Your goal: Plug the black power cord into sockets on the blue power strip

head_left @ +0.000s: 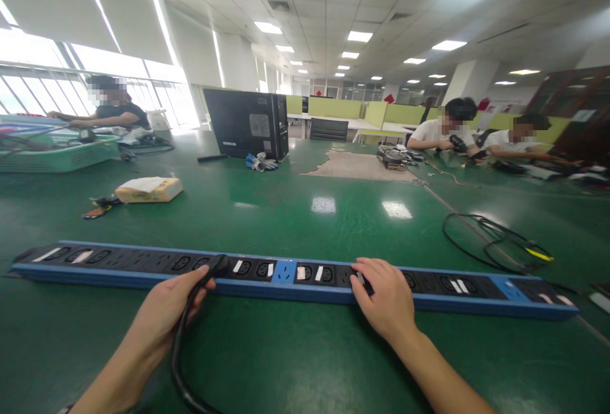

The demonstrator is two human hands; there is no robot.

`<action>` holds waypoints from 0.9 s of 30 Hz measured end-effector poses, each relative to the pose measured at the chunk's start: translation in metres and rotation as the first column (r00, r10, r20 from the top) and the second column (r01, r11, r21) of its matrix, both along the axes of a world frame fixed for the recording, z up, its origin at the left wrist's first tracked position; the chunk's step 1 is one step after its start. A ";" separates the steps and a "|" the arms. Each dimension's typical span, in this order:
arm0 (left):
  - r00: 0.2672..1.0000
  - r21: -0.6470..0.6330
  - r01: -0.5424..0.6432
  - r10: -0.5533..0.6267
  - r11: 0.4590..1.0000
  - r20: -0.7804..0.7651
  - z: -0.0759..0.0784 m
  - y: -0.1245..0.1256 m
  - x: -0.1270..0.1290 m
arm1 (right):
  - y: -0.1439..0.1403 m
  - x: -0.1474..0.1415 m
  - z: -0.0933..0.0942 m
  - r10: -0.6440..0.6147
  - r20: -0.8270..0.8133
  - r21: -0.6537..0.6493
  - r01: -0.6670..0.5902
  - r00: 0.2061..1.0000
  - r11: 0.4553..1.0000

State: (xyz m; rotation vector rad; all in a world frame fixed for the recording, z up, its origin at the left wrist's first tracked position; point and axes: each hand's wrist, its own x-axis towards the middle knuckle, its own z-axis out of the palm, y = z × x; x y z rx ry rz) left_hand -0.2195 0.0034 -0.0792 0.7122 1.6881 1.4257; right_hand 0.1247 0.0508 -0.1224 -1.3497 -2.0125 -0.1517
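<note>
Beyond the power strip (294,280), on the same green table (286,217), the head view shows a tissue pack (150,192) past its left half, with a small dark-and-brown bundle (101,206) just beside the pack. Farther past the strip's middle stands a black computer case (243,123), hiding part of the room behind, with blue-and-grey gloves (261,162) at its foot. Far past the strip's left end sits a green basket (86,157); near its right end, on the far side, lies a coiled black cord (481,236).

The strip itself lies crosswise before the wearer. Over its left half, the left hand (166,303) is closed on a black cable (177,350) close to its plug (219,266), which is against the sockets; how deep it sits cannot be told. Right of the strip's middle, the right hand (388,303) rests with bent fingers on the sockets, covering some; whether it grips anything there cannot be told.

Counted: one strip with two blue socket blocks, one tissue pack, one case, one basket, and three co-workers well beyond the strip, one to its left and two to its right.
</note>
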 end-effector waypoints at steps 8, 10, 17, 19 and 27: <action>0.967 0.126 0.152 -0.174 0.980 0.184 0.041 0.005 0.031 | 0.001 -0.002 0.000 -0.016 0.012 0.029 0.015 1.000 0.999; 0.940 0.039 0.310 -0.313 0.950 0.139 0.035 0.009 0.051 | 0.001 -0.002 0.000 -0.011 0.012 0.024 0.010 1.000 1.000; 0.940 -0.051 0.329 -0.322 0.943 0.110 0.003 0.011 0.088 | 0.000 -0.002 0.001 -0.012 0.007 0.004 0.012 1.000 1.000; 0.949 -0.030 0.306 -0.302 0.952 0.093 0.000 0.011 0.089 | 0.000 -0.002 0.001 -0.010 0.010 -0.003 0.010 1.000 1.000; 0.950 -0.057 0.307 -0.310 0.950 -0.042 -0.010 0.014 0.097 | -0.001 -0.003 0.003 -0.018 0.004 -0.043 0.018 1.000 0.999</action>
